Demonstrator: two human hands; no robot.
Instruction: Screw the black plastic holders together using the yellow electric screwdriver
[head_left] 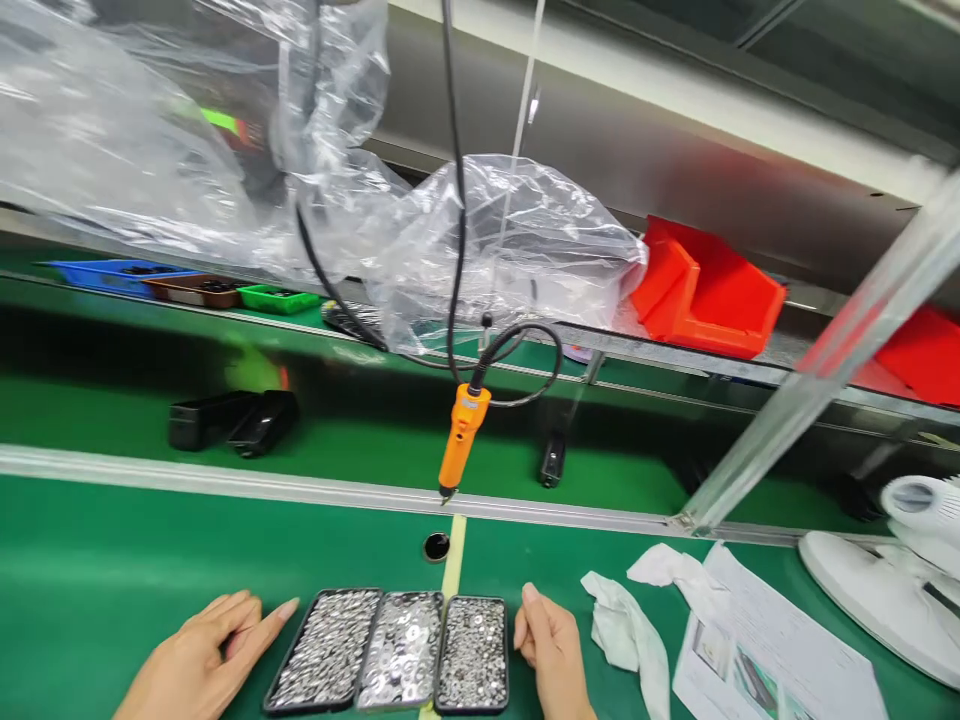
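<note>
My left hand [214, 650] rests on the green bench, left of the trays. Its thumb is stretched towards the left tray and stands apart from the loosely curled fingers, with nothing held. To the right of the trays is my right hand [553, 652], its fingers folded in and thumb up; no object shows in it. Between the hands, three shallow dark trays stand side by side: a left tray [327, 648] of small metal parts, a middle tray [403, 650] of metal washers, and a right tray [472, 655] of smaller metal pieces.
An orange electric screwdriver [463, 432] hangs by its cable above the bench. White cloths [626, 630] and a printed sheet [780, 645] lie right, near a white fan [892, 590]. A shelf holds a red bin [709, 290], plastic bags [517, 240] and a blue tray [112, 277].
</note>
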